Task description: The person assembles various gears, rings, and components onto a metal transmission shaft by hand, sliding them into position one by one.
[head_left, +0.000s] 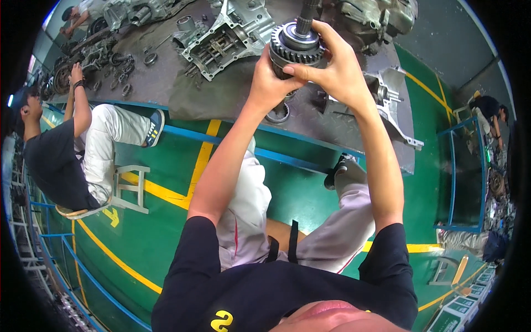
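Observation:
Both my hands are wrapped round a steel gear shaft (297, 48), held above the near part of the workbench. Its splined end points up and away, with a bearing and a toothed gear ring below it. My left hand (269, 83) grips the lower left side, while my right hand (336, 67) curves round the right side with its thumb across the front. The shaft's lower end is mostly hidden by my fingers. Just beyond my left hand lies an open aluminium gearbox housing (229, 44). Under my hands, a ring-shaped part (278, 113) rests near the bench edge.
A metal workbench (149, 86) carries a dark cloth (196, 99), loose rings and gears, another casting (376, 22) and a housing half (390, 105). On the left a co-worker (61, 149) sits on a stool (130, 185), handling parts. Other people are at far left and right.

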`<state>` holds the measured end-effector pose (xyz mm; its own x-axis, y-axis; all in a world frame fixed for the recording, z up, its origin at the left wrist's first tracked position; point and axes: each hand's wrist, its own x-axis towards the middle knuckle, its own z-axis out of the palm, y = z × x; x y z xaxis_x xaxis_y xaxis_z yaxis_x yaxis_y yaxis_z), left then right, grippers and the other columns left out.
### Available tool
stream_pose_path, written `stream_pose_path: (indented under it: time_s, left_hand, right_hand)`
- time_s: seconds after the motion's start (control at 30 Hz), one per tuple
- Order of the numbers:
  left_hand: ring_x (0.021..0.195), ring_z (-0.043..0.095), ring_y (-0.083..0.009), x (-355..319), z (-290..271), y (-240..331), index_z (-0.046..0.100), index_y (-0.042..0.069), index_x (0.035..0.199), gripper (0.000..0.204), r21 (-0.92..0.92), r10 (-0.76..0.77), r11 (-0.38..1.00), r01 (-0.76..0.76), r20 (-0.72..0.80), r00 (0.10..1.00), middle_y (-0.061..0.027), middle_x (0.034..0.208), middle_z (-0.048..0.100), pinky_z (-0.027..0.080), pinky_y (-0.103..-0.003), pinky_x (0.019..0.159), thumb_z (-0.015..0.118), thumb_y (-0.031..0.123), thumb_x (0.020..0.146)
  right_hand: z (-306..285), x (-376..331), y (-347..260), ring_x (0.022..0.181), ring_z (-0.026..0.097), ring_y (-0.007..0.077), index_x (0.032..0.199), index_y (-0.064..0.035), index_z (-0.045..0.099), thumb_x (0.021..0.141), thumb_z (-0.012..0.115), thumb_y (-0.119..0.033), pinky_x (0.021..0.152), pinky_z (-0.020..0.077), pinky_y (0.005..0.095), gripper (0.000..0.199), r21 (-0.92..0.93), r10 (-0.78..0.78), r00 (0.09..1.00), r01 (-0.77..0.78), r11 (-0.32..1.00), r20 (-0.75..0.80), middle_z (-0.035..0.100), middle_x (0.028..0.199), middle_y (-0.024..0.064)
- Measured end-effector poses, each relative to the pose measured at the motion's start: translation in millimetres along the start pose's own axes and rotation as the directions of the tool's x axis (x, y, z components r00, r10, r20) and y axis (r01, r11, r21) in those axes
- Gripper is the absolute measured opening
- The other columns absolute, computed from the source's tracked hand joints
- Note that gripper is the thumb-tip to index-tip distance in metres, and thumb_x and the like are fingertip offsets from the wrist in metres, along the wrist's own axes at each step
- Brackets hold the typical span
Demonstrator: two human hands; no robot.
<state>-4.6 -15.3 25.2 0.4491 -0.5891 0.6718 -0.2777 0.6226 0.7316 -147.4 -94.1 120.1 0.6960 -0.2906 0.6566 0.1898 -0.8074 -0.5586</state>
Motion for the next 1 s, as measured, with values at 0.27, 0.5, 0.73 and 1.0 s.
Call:
stream_pose_path:
  time_s: [0.27,0.5,0.73,1.0]
  left_hand:
    - [0.103,0.066,-0.0159,-1,-4,4,0.055,0.001,0.127,0.067,-0.071,-0.075,0.995,0.074,-0.014,0.997,-0.0084,0.115,0.069,0.055,-0.033,0.091,0.090,0.009,0.071]
    - [0.097,0.066,-0.0129,0,-7,0,0.059,0.000,0.120,0.059,-0.100,-0.128,0.986,0.132,0.049,0.991,-0.0056,0.109,0.070,0.054,-0.030,0.088,0.092,0.017,0.074]
    - [0.092,0.067,-0.0127,-2,-12,8,0.059,0.000,0.118,0.055,-0.126,-0.123,0.985,0.118,-0.029,0.992,-0.0055,0.106,0.070,0.056,-0.029,0.083,0.090,0.014,0.075]
    - [0.091,0.067,-0.0114,-1,-17,-2,0.063,0.001,0.114,0.042,-0.186,-0.137,0.973,0.135,-0.003,0.991,-0.0045,0.103,0.070,0.055,-0.028,0.083,0.085,0.008,0.080]
  right_hand:
    - [24,-10,18,0.127,0.058,0.0293,0.147,0.0031,0.042,0.078,0.087,-0.031,0.108,0.0447,0.0395,0.089,0.057,-0.089,0.981,0.100,0.993,-0.171,0.059,0.136,0.0204]
    - [98,-101,79,0.122,0.055,0.0346,0.136,0.0052,0.046,0.087,0.066,-0.019,0.107,0.0431,0.0441,0.058,0.298,0.453,0.862,-0.381,0.875,-0.227,0.057,0.128,0.0241]
    - [122,-112,76,0.128,0.046,0.0422,0.141,0.0030,0.039,0.076,0.082,-0.025,0.108,0.0366,0.0549,0.083,-0.424,0.437,0.855,-0.299,0.854,0.277,0.052,0.135,0.0227]
    - [99,-98,78,0.123,0.057,0.0411,0.138,0.0014,0.046,0.067,0.090,-0.018,0.106,0.0459,0.0460,0.086,0.030,0.384,0.908,-0.394,0.919,0.171,0.059,0.132,0.0243]
